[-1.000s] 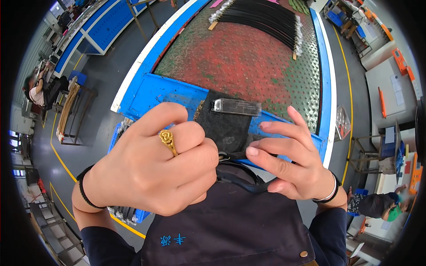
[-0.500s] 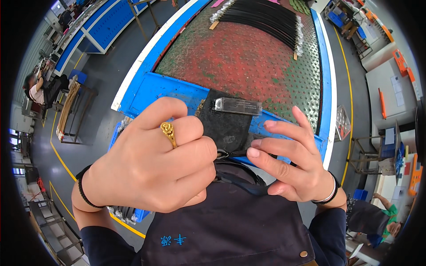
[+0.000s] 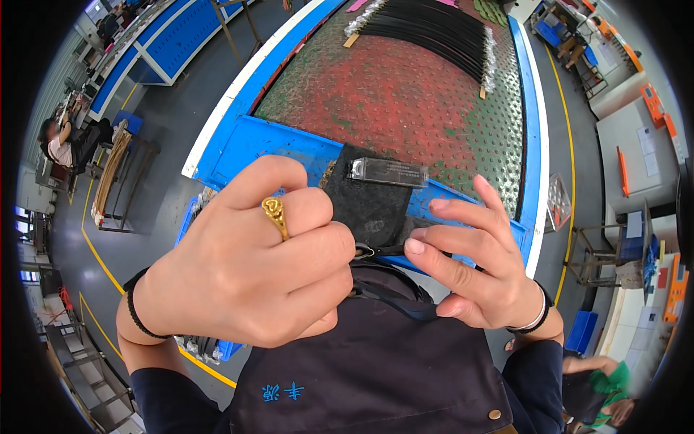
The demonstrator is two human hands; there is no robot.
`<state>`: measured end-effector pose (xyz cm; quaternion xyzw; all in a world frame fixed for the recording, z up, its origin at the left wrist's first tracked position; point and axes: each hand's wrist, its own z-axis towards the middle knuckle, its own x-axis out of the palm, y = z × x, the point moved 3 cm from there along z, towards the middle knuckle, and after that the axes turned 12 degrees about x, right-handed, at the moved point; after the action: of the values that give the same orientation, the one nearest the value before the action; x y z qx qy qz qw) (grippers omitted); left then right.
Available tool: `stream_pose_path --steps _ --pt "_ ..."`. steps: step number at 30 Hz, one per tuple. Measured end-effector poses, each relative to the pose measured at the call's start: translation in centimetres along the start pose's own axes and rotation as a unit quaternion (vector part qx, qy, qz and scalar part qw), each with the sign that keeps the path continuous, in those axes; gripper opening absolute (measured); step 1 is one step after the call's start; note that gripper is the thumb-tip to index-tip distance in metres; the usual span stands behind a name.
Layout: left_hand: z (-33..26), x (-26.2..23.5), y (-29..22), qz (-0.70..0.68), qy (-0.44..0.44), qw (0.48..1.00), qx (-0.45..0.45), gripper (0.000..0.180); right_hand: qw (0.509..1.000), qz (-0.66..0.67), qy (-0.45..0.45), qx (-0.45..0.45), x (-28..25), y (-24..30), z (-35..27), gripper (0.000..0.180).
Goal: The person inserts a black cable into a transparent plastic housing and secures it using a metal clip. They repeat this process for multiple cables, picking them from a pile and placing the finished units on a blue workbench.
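Both of my grips are closed on one small black fabric piece (image 3: 372, 210), held up close under my face at the centre of view. My left hand (image 3: 249, 267), with a gold ring (image 3: 276, 215) on one finger and a black band (image 3: 135, 315) at the wrist, curls into a loose fist at 8 o'clock of the piece, its fingers pinching the lower left edge. My right hand (image 3: 473, 271) sits at 4 o'clock, thumb and forefinger nipping the lower right edge, the other fingers spread above; a pale bracelet (image 3: 538, 318) rings that wrist. A clear flat rectangular tag (image 3: 387, 171) lies across the top of the fabric, and a small metal ring (image 3: 363, 252) shows at its bottom edge between my hands. Behind the piece, towards 12 o'clock, runs a long blue-framed counter (image 3: 531, 130) with a red and green studded surface, and a row of black strips (image 3: 434, 32) lies at its far end. Below, my dark apron (image 3: 369, 369) fills 6 o'clock.
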<state>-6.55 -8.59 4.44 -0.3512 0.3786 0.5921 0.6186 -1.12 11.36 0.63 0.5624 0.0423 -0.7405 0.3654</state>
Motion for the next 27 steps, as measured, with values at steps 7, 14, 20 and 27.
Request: stream_pose_path --steps 7,14,20,27 --pt "-0.1 0.0 -0.2 0.014 0.001 1.0 0.008 0.017 0.999 0.012 0.002 0.031 -0.2 -0.4 0.1 0.051" --pt "0.0 0.2 -0.1 0.022 -0.018 0.999 0.017 0.018 1.0 -0.01 0.019 -0.002 0.0 0.1 0.1 0.058" --pt "-0.1 0.0 -0.7 0.064 -0.015 0.998 0.017 0.018 0.991 0.032 0.04 0.122 -0.5 -3.0 -0.2 0.056" --pt "-2.8 1.6 1.3 0.014 -0.04 0.99 -0.133 0.02 0.908 0.088 -0.154 0.38 3.7 -11.3 -7.6 0.036"
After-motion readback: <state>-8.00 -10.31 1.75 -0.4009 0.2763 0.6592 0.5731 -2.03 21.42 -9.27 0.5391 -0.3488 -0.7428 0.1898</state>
